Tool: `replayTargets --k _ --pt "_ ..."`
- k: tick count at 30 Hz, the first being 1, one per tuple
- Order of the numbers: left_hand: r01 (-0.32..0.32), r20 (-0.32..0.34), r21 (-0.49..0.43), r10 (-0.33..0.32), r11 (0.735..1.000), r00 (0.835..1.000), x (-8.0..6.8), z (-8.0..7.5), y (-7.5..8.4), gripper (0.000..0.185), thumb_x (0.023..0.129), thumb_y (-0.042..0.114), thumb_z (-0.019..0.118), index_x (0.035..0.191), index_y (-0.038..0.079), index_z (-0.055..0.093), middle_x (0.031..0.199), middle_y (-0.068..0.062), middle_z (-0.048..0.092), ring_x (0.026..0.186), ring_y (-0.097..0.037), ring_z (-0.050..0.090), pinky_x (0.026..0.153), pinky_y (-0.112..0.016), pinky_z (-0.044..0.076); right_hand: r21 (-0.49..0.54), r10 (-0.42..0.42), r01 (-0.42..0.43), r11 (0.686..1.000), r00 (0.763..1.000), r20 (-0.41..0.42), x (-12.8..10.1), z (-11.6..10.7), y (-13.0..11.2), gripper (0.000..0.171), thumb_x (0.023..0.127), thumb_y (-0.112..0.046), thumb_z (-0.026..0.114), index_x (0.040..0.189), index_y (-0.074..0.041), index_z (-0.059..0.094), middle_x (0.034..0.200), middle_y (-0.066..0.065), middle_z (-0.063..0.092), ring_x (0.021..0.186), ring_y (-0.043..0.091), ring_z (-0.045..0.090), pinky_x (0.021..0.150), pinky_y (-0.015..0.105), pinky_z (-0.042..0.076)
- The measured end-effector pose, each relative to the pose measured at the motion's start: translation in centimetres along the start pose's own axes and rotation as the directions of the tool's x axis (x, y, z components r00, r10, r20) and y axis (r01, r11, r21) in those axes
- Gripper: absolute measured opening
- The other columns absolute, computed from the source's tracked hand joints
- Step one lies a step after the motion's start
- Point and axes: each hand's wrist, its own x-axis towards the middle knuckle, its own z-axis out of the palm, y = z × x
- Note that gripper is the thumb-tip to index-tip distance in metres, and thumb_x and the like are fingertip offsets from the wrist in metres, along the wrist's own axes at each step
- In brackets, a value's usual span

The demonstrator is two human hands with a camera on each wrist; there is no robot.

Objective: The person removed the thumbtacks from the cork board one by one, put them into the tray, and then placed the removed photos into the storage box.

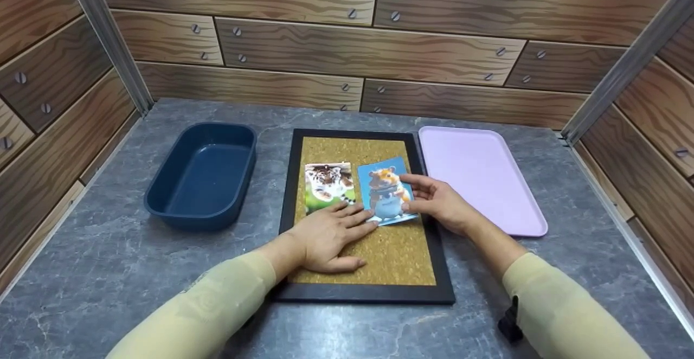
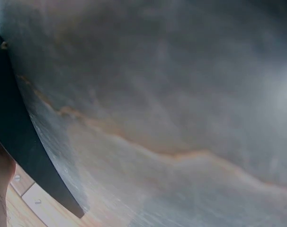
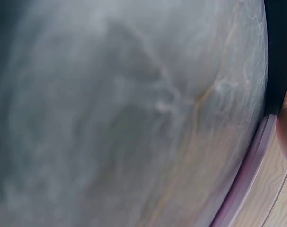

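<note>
Right now your left hand (image 1: 325, 237) lies flat, fingers straight, pressing the cork board (image 1: 396, 256), its grip released; fingertips touch the lower edge of the hamster card (image 1: 386, 191). Your right hand (image 1: 436, 202) pinches that card's right edge, grip grasping it, card tilted on the cork. Tiger card (image 1: 328, 185) lies just beyond your left fingertips, beside the hamster card. Blue tub (image 1: 203, 177) sits left of the left hand, pink tray (image 1: 480, 177) right of the right hand, both on the grey desk (image 1: 108, 261). Wrist views: blurred desk only.

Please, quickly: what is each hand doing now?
Left hand: open, flat on the cork board.
Right hand: pinches the hamster card.
</note>
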Motion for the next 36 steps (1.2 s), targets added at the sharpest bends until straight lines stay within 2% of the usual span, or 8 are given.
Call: replayTargets --k 14,36 --pt "-0.001 0.004 0.037 0.001 0.999 1.0 -0.09 -0.15 -0.03 0.08 0.109 0.066 0.031 0.17 0.015 0.028 0.174 -0.01 0.026 0.16 -0.03 0.023 0.129 -0.049 0.021 -0.008 -0.004 0.004 1.0 1.0 -0.01 0.07 0.16 0.02 0.077 0.094 0.001 0.077 0.16 0.006 0.038 0.146 0.029 0.055 0.116 0.019 0.068 0.092 0.027 0.059" --pt "-0.026 -0.027 0.164 0.031 0.986 0.999 -0.14 -0.26 0.38 0.079 0.109 0.066 0.03 0.169 0.016 0.029 0.174 -0.009 0.026 0.16 -0.028 0.023 0.13 -0.05 0.016 -0.005 -0.044 0.044 0.999 0.998 -0.035 0.0 0.25 0.11 0.079 0.094 0.002 0.075 0.161 0.007 0.034 0.145 0.03 0.053 0.116 0.019 0.067 0.093 0.026 0.058"
